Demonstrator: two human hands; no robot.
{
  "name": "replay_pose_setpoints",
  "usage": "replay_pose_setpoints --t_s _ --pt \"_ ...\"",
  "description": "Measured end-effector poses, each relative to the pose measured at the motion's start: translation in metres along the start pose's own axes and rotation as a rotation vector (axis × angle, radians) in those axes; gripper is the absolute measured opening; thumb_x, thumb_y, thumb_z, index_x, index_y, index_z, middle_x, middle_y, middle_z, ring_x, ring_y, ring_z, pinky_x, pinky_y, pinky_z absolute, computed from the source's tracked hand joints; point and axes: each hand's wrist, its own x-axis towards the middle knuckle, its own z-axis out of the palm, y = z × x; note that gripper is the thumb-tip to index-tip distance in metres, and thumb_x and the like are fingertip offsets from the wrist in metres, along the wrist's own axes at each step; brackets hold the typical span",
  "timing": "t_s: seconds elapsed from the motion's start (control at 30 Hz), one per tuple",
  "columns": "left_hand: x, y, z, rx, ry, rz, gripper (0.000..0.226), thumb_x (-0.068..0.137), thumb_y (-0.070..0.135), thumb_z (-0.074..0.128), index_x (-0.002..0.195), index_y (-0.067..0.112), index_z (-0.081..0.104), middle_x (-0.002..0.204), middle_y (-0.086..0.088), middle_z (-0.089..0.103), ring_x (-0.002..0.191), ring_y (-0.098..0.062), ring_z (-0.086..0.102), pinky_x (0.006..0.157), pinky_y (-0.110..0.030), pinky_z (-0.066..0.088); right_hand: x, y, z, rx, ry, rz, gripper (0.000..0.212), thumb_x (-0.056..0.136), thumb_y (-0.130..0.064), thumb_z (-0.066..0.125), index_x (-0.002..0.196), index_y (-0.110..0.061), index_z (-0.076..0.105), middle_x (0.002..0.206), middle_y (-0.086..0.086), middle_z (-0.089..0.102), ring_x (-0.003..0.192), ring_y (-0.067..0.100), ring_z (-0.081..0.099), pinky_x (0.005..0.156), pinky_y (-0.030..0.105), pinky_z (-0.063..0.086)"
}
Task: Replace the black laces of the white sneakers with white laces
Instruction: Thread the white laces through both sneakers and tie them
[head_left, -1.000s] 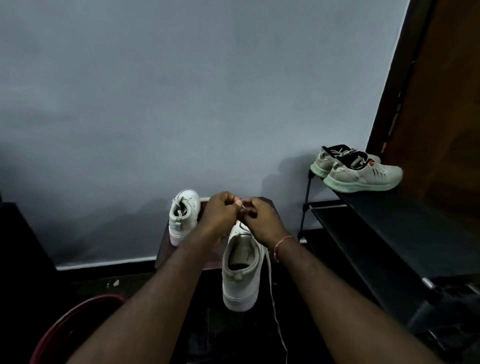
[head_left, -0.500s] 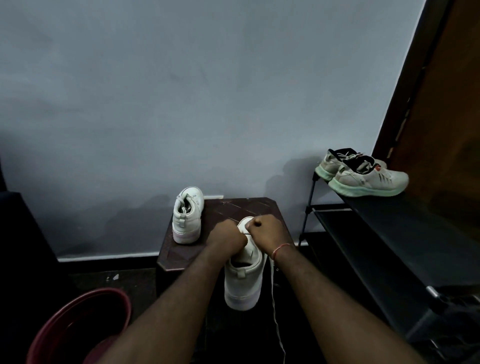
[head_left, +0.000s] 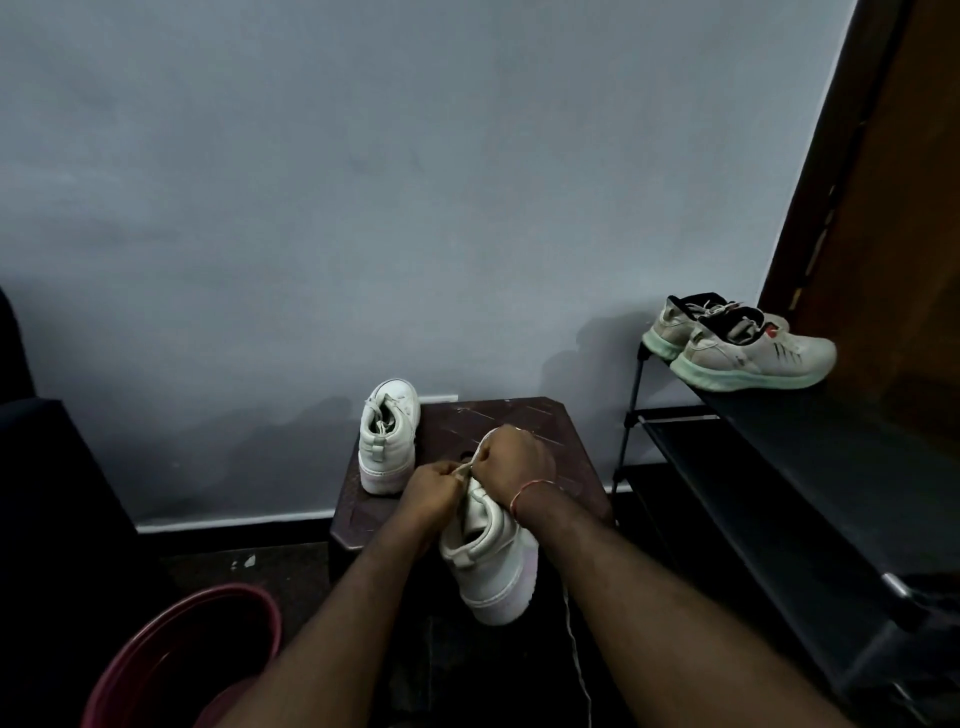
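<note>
While the black shoe rack (head_left: 779, 467) on the right is the biggest thing around, the real action is on the little dark brown table (head_left: 550, 421) against the wall. There's also a maroon tub (head_left: 171, 654) on the floor, bottom left.

One white sneaker (head_left: 389, 441) stands on the table's far left corner and looks laced in white already. The near sneaker (head_left: 488, 566) has its heel sticking out past the table's front edge. The left hand (head_left: 431, 491) and right hand (head_left: 511, 462) are bunched together over its tongue, each pinching the white lace (head_left: 464, 470) in curled fingers. The loose tail drops down the shoe's right side toward the floor. No black lace in sight.

What could go wrong, imo: one hard tug and that overhanging shoe slides off the edge. The dangling tail could also snag or end up way shorter than the other end. The light's dim too, so skipping an eyelet is easy.

Containers: the tub's inside is too dark to tell what's in it. The rack's top shelf holds a pair of mint-soled running shoes (head_left: 748, 353).
</note>
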Motion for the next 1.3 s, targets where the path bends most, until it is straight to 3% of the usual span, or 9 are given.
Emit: replay_pose_setpoints --t_s 0.2,0.3,0.53,0.7,0.9,1.0,1.1,1.2,1.3 --pt "-0.002 0.009 0.003 0.071 -0.045 -0.009 0.034 0.092 0.026 0.045 0.071 0.014 0.070 0.085 -0.014 0.071 0.076 -0.024 0.063 0.067 -0.033 0.042 0.001 0.003 0.007 -0.101 0.007 -0.066 0.021 0.083 -0.022 0.057 0.094 -0.021 0.075 0.101 -0.002 0.070 0.110 0.024 0.054 0.090 0.037 0.044" --pt "0.002 0.010 0.006 -0.240 -0.108 -0.165 0.040 0.081 0.047 0.045 0.076 0.016 0.071 0.083 -0.014 0.068 0.077 -0.025 0.059 0.076 -0.039 0.047 0.000 0.016 -0.002 -0.083 -0.057 -0.083 0.019 0.085 -0.027 0.063 0.098 -0.027 0.076 0.103 -0.004 0.071 0.112 0.023 0.052 0.092 0.037 0.040" --pt "0.014 0.008 0.016 -0.250 -0.017 -0.035 0.024 0.084 0.009 0.071 0.060 0.012 0.069 0.066 -0.012 0.066 0.068 -0.021 0.056 0.068 -0.034 0.046 -0.001 0.042 0.000 0.237 -0.120 -0.005 0.016 0.078 -0.025 0.072 0.092 -0.021 0.079 0.096 0.002 0.075 0.097 0.016 0.067 0.083 0.025 0.049" --pt "0.024 0.002 0.019 -0.184 0.012 0.019 0.024 0.086 0.009 0.070 0.062 0.013 0.067 0.067 -0.011 0.067 0.068 -0.019 0.057 0.068 -0.034 0.047 0.002 0.046 0.005 0.252 -0.078 0.025 0.011 0.078 -0.025 0.072 0.087 -0.022 0.078 0.094 0.000 0.075 0.092 0.016 0.067 0.077 0.023 0.046" --pt "0.024 0.022 0.023 0.229 0.097 0.093 0.028 0.100 0.017 0.049 0.073 0.009 0.054 0.066 -0.002 0.055 0.068 -0.016 0.050 0.057 -0.025 0.036 0.004 0.048 0.007 0.191 -0.127 0.037 0.008 0.079 -0.028 0.066 0.084 -0.024 0.071 0.097 -0.001 0.073 0.096 0.022 0.065 0.081 0.029 0.048" --pt "0.029 0.046 0.020 -0.227 0.113 -0.032 0.031 0.104 0.021 0.038 0.083 0.004 0.053 0.068 -0.009 0.060 0.051 -0.018 0.058 0.056 -0.031 0.051 0.005 0.051 0.006 0.197 -0.160 0.044 0.011 0.079 -0.030 0.063 0.086 -0.024 0.068 0.099 -0.002 0.071 0.098 0.021 0.063 0.084 0.030 0.048" --pt "0.028 0.090 0.008 -0.546 0.064 -0.014 0.031 0.105 0.016 0.034 0.076 0.013 0.044 0.060 -0.003 0.042 0.033 -0.006 0.042 0.041 -0.022 0.048 0.004 0.051 0.006 0.202 -0.155 0.021 0.014 0.081 -0.033 0.060 0.087 -0.022 0.065 0.095 -0.008 0.066 0.098 0.017 0.061 0.082 0.029 0.043" --pt "0.020 0.109 -0.003 -0.338 0.051 0.114 0.029 0.104 0.014 0.037 0.076 0.015 0.044 0.065 -0.006 0.047 0.034 -0.003 0.036 0.038 -0.015 0.034 0.003 0.052 0.005 0.173 -0.150 0.000 0.013 0.085 -0.033 0.057 0.087 -0.022 0.062 0.089 -0.010 0.058 0.100 0.017 0.058 0.079 0.029 0.037" --pt "0.017 0.087 -0.010 0.415 -0.062 0.233 0.019 0.096 0.004 0.047 0.079 0.005 0.056 0.082 -0.023 0.064 0.056 -0.024 0.060 0.052 -0.026 0.042 0.003 0.050 0.006 0.156 -0.159 0.006 0.014 0.086 -0.034 0.055 0.091 -0.023 0.060 0.102 -0.006 0.063 0.106 0.019 0.056 0.080 0.030 0.035"
